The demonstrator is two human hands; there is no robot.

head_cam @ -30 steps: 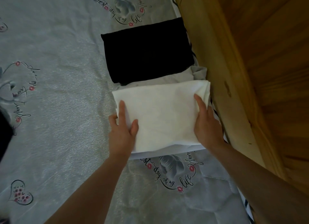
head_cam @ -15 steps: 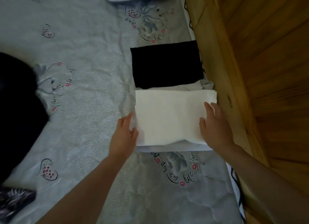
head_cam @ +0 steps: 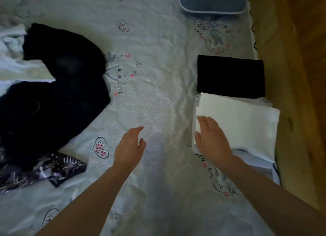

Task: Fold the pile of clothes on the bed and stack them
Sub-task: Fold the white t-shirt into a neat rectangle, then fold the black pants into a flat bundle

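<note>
A folded white garment (head_cam: 247,123) lies at the right side of the bed, on top of other pale folded cloth. A folded black garment (head_cam: 231,76) lies just beyond it. My right hand (head_cam: 211,139) hovers flat over the white garment's near left corner, fingers straight; contact is unclear. My left hand (head_cam: 129,146) floats above the bare sheet with relaxed fingers, holding nothing. At the left lies the unfolded pile: a large black garment (head_cam: 53,94), a pale one (head_cam: 19,59) and a dark patterned one (head_cam: 40,170).
The bed sheet (head_cam: 158,94) is grey with heart and script prints. A wooden bed frame (head_cam: 289,77) runs along the right edge, close to the folded stack. A blue-grey pillow (head_cam: 211,1) sits at the top.
Both hands have come off the white garment's sides. My left hand drew away to the left over the sheet. The view swung left, bringing the unfolded pile into sight.
</note>
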